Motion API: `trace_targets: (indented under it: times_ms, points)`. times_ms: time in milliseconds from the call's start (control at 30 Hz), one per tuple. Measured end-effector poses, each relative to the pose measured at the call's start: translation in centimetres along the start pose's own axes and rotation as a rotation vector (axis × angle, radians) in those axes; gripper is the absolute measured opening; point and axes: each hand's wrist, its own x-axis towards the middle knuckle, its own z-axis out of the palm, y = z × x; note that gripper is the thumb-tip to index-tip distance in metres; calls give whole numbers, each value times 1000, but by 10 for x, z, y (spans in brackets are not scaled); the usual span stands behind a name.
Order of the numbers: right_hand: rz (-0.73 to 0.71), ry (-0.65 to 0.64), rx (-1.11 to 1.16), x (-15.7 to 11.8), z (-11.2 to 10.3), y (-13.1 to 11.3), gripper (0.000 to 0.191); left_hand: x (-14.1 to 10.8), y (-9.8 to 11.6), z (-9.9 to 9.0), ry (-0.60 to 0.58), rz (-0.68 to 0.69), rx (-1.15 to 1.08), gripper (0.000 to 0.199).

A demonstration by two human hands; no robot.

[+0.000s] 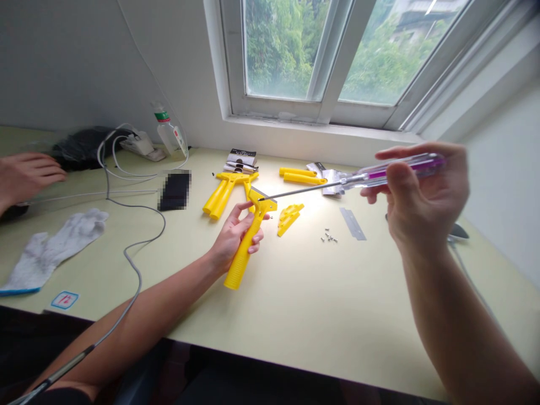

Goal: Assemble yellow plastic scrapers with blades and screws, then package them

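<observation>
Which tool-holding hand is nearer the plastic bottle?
Left. The left hand, gripping a yellow tool, is right of the bottle and nearer the camera; the right hand, holding a screwdriver, is farther right.

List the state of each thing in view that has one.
Left hand, closed around the scraper's handle
Right hand, closed on the screwdriver
Yellow scraper, held tilted
Screwdriver, tip at the scraper's head
Screws, loose, scattered
Grey blade, lying flat, unattached
Small yellow pieces, loosely heaped
White glove, unworn
Bottle, standing
</observation>
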Motion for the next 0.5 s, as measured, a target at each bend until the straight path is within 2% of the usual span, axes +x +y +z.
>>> trace_targets:
  times_ms: [100, 200, 267, 333, 400, 500]
  points:
    - [-55, -211, -85, 1, -8, -9, 40, 2, 0, -1, 34, 5, -5, 37]
    - [27, -413, -171, -2, -16, -27, 43, 3, -1, -2, 78, 5, -3, 37]
    - [16, -402, -336, -5, -19, -36, 27, 4, -1, -3, 96, 9, 5, 36]
    - [2, -314, -534, -7, -20, -39, 9, 5, 0, -3, 102, 13, 16, 35]
    - [44, -294, -555, -7, -20, -34, 14, 6, 0, -4, 105, 19, 25, 34]
    - [130, -454, -299, -4, -19, -21, 38, 7, 0, -6, 103, 43, 35, 34]
